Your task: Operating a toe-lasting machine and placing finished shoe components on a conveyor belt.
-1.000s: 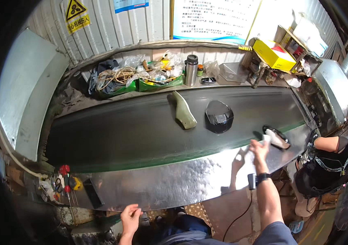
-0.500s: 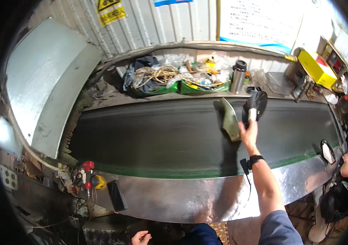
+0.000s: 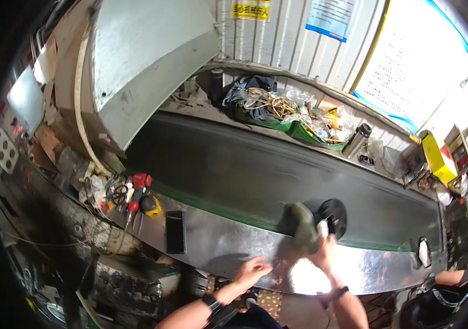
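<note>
My right hand (image 3: pixel 323 256) closes round a black oval piece (image 3: pixel 334 216) with a white strip. Beside it is an olive-green, curved, sole-shaped piece (image 3: pixel 303 229), smeared by motion, which seems to be in the same grip. Both are over the near edge of the dark conveyor belt (image 3: pixel 228 170) and the metal ledge (image 3: pixel 212 236). My left hand (image 3: pixel 253 271) is raised near the ledge's front edge, fingers loosely stretched, holding nothing. What kind of objects the two pieces are, I cannot make out.
A phone (image 3: pixel 175 232) lies on the ledge, near a red-and-black tool (image 3: pixel 140 181) and a yellow-black item (image 3: pixel 150 205). Behind the belt are green bins (image 3: pixel 322 140) and a steel flask (image 3: pixel 357 140). A black-and-white oval piece (image 3: pixel 424 251) lies near another person's arm (image 3: pixel 450 277).
My right hand has drawn the black and olive pieces off the far part of the belt toward me. My left hand has risen to the ledge. The view has turned left.
</note>
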`<state>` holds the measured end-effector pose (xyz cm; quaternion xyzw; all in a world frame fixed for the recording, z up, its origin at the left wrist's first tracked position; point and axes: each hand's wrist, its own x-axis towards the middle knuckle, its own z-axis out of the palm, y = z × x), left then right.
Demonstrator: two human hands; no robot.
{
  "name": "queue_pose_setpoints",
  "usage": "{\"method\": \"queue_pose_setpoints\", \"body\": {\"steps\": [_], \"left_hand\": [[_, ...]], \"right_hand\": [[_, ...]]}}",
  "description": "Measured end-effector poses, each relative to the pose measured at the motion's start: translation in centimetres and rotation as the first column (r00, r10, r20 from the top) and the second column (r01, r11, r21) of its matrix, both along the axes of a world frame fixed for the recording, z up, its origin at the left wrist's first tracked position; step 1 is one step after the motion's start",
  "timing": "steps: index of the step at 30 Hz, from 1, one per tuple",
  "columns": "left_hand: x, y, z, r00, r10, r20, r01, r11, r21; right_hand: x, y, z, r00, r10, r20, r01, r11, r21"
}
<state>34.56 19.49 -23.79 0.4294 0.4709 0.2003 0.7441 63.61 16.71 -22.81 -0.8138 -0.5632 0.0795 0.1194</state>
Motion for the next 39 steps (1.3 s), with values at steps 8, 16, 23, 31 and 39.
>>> {"method": "queue_pose_setpoints", "body": {"steps": [8, 16, 23, 31, 39], "left_hand": [[0.5, -0.3, 3.6, 0.845, 0.397, 0.358, -0.107, 0.782, -0.614], [2.9, -0.9, 0.6, 0.936, 0.222, -0.273, -0.248, 0.966, -0.066], [4.6, -1.6, 0.9, 0.843, 0.364, -0.396, -0.216, 0.904, 0.370], [1.1, 5.7, 5.0, 0.930, 0.259, 0.262, -0.014, 0.736, -0.677], [0.8, 8.3, 1.9, 0.950, 0.031, -0.311, 0.016, 0.989, 0.147]], "right_hand": [[-11.3, -12.7, 6.3, 0.543, -0.242, -0.804, 0.533, 0.839, 0.108], [-5.5, -19.6, 0.9, -0.616, 0.061, -0.786, 0.655, 0.593, -0.468], [-5.3, -18.8, 6.9, -0.479, -0.031, -0.877, 0.532, 0.785, -0.318], [-10.1, -17.6, 11.4, 0.689, -0.057, -0.723, 0.129, 0.991, 0.045], [-13.7, -16.3, 1.1, 0.855, 0.504, -0.122, -0.405, 0.796, 0.451]]}}
